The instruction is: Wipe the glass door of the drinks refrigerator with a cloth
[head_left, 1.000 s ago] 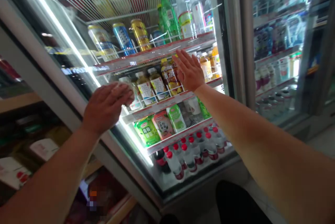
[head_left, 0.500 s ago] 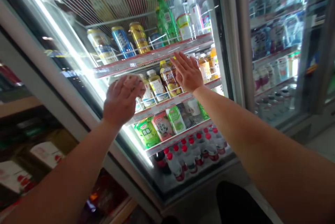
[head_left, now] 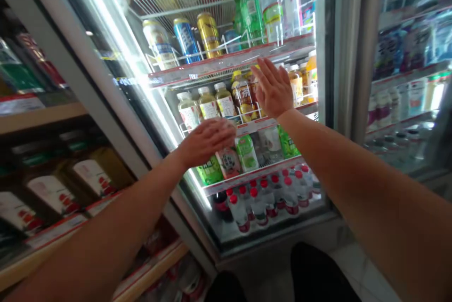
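Observation:
My right hand is raised before the lit drinks fridge, its fingers stretched out and nothing in it. Nearest to it is a brown-labelled, yellow-capped tea bottle on the middle shelf. My left hand hangs lower, palm down, fingers extended and slightly blurred, also holding nothing. It partly covers a pink drink pack and a green one. White-capped bottles stand just above it. Whether either hand touches glass or shelf, I cannot tell.
Cans and green bottles line the upper shelf. Several red-capped clear bottles stand at the bottom. Dark bottles with white labels fill wooden shelving at left. Another glass-fronted fridge is at right.
My left hand has moved right and down, from before the middle shelf's bottles to before the drink packs. The view has shifted left; my right hand stays raised with fingers outstretched.

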Motion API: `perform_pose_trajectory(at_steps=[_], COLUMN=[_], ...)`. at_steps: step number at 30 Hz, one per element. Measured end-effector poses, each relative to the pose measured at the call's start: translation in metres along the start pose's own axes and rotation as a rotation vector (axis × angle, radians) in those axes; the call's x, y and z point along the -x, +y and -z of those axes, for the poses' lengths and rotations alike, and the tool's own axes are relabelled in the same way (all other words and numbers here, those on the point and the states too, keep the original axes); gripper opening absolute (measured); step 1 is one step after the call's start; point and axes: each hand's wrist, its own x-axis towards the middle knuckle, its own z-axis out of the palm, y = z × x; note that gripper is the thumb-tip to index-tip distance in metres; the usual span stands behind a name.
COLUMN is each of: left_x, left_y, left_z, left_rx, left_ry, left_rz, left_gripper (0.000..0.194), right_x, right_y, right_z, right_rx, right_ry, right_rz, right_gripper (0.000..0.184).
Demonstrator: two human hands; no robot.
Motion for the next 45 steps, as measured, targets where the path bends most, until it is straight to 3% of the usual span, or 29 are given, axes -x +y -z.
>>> perform_pose_trajectory(at_steps=[2,3,7,9,10,13,15,16,19,21,22,25,27,29,33,35,38,39,43,45], left_x=[-0.001,-0.002,-0.005,-0.005,-0.005,-0.009,-0.016,-0.021,-0.039,-0.047,-0.049,-0.047,-0.043,-0.039,-0.028,-0.02,-0.009,-0.007,-0.005,-0.005], left_y=[-0.003,-0.009,-0.02,-0.003,0.009,0.036,0.033,0.026,0.004,0.003,0.007,0.02,0.018,0.005,-0.008,0.0,0.008,0.005,-0.016,-0.013], left_z=[0.0,0.001,0.001,-0.007,-0.012,-0.025,-0.027,-0.026,-0.019,-0.018,-0.019,-0.023,-0.022,-0.016,-0.008,-0.01,-0.011,-0.009,0.004,0.004], left_rx=[0.088,0.09,-0.078,-0.125,-0.12,0.009,0.033,0.006,-0.106,-0.126,-0.111,-0.051,-0.054,-0.104,-0.209,-0.162,-0.042,-0.033,-0.128,-0.164], left_ry=[-0.082,-0.068,0.152,0.189,0.179,0.028,-0.046,-0.031,0.104,0.142,0.124,-0.007,-0.084,-0.087,0.059,0.069,-0.012,-0.023,0.072,0.11], left_rz=[-0.215,-0.195,0.342,0.458,0.41,-0.049,-0.15,-0.081,0.301,0.451,0.424,0.072,-0.058,0.03,0.356,0.295,-0.004,-0.026,0.294,0.364], left_gripper=[0.041,0.039,0.038,0.041,0.042,0.038,0.039,0.042,0.05,0.052,0.053,0.054,0.055,0.054,0.052,0.049,0.047,0.047,0.048,0.044], right_x=[0.0,0.0,0.0,-0.001,-0.001,-0.001,-0.001,-0.001,-0.001,-0.001,-0.001,-0.001,-0.001,-0.001,-0.001,-0.001,0.0,0.0,0.0,0.0], right_y=[-0.001,-0.001,-0.001,-0.001,0.0,0.001,0.001,0.001,0.001,0.0,0.0,0.0,0.0,-0.001,-0.001,-0.001,0.0,0.0,0.001,0.001], right_z=[0.0,0.001,0.001,0.001,0.0,-0.001,-0.001,0.0,0.001,0.002,0.002,0.002,0.002,0.003,0.004,0.003,0.001,0.001,0.001,0.001], right_rx=[-0.002,-0.002,0.009,0.017,0.021,0.025,0.013,0.002,-0.03,-0.028,-0.023,-0.032,-0.048,-0.04,-0.017,-0.026,-0.033,-0.033,-0.021,-0.017], right_ry=[-0.003,0.003,0.03,0.029,0.032,0.049,0.052,0.052,0.046,0.044,0.043,0.049,0.048,0.043,0.033,0.03,0.032,0.037,0.065,0.065], right_rz=[-0.027,-0.054,-0.132,-0.123,-0.12,-0.112,-0.109,-0.11,-0.113,-0.116,-0.116,-0.114,-0.111,-0.114,-0.119,-0.117,-0.113,-0.111,-0.098,-0.093], right_gripper=[0.065,0.066,0.066,0.066,0.066,0.065,0.065,0.065,0.065,0.066,0.066,0.066,0.066,0.065,0.065,0.066,0.067,0.067,0.067,0.067])
